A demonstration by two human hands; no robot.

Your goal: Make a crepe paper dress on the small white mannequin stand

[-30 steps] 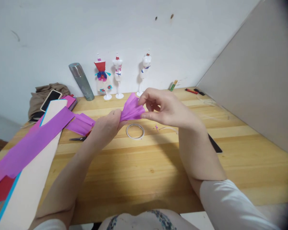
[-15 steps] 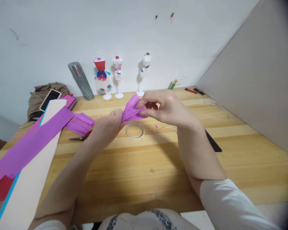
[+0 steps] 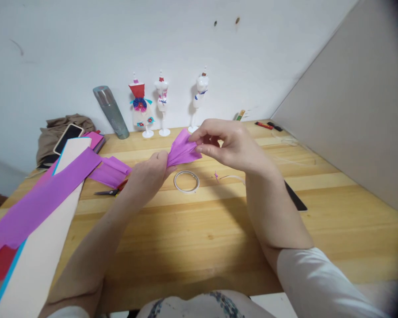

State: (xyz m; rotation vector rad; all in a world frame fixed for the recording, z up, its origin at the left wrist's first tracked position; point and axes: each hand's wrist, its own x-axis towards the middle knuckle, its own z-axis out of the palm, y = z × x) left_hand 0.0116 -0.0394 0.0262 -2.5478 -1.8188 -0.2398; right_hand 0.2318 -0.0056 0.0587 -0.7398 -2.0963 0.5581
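Observation:
A piece of purple crepe paper (image 3: 183, 149) is gathered into a fan above the table. My left hand (image 3: 152, 172) is closed around its bunched end. On the fan's right edge, the thumb and fingertips of my right hand (image 3: 230, 143) pinch the paper. Below the fan lies a roll of narrow white tape (image 3: 186, 181). Beside my left wrist are scissors (image 3: 108, 192), their handles partly hidden by the arm. More folded purple crepe paper (image 3: 111, 171) lies left of that hand. A tiny purple bow (image 3: 216, 176) rests on the wood under my right hand.
Three small dress-form mannequins (image 3: 163, 106) stand along the wall, one dressed in red. A flask (image 3: 112, 112) leans left of them. Long purple strip (image 3: 43, 201) and cream sheet (image 3: 53, 238) cover the left side. A dark flat object (image 3: 296, 196) lies by my right forearm.
The fingers of my right hand have shifted slightly along the fan's edge, and the paper's folds have changed shape a little. My left hand stays in place.

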